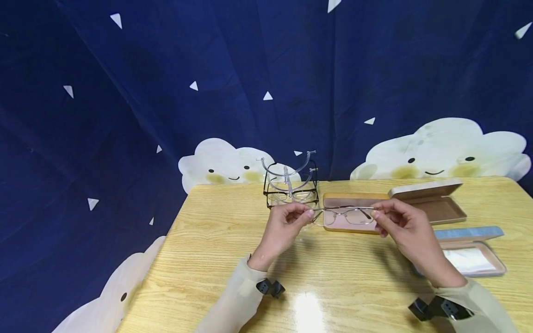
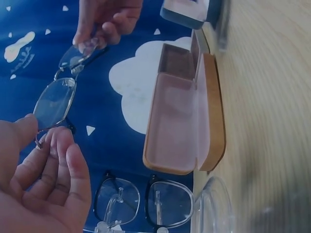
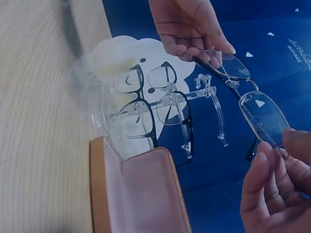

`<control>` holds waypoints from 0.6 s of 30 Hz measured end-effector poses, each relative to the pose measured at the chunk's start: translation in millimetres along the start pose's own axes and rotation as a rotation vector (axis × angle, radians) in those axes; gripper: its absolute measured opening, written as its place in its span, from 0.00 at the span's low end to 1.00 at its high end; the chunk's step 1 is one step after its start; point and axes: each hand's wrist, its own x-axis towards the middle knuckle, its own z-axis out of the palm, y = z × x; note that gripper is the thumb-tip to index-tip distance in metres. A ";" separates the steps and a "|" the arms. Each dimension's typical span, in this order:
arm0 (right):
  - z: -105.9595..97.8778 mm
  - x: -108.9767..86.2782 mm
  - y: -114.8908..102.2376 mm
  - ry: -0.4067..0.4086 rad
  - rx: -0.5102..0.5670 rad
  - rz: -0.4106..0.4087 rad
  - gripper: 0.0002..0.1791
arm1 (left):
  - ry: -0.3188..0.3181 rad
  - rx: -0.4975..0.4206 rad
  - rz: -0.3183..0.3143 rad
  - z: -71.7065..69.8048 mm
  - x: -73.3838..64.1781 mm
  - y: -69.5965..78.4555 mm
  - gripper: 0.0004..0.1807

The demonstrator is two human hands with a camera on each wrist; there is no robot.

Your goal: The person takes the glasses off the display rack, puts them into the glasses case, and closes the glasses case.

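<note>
Between fingers (image 2: 76, 160), eyeglasses (image 2: 55, 101), blurred lettering (image 2: 22, 60) beyond.

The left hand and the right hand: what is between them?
Thin-framed glasses span the gap, the left hand pinching one end and the right hand the other; the head view shows it.

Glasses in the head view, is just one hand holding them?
No, the left hand grips one end of the glasses and the right hand grips the other.
</note>
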 end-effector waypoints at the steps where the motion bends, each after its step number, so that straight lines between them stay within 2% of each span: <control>1: 0.0 0.3 1.3 -0.002 0.003 0.007 0.05 | 0.002 0.000 -0.004 1.2 0.1 -0.2 0.10; 7: -0.8 2.2 12.3 -0.022 0.079 0.057 0.06 | 0.012 -0.002 -0.036 9.9 1.1 -2.9 0.10; 13: -1.5 3.4 22.8 -0.034 0.323 0.110 0.06 | -0.013 0.032 -0.048 15.6 1.4 -7.8 0.10; 18: 0.8 4.9 29.5 -0.006 0.431 0.150 0.05 | -0.041 -0.047 -0.065 20.0 1.9 -13.4 0.13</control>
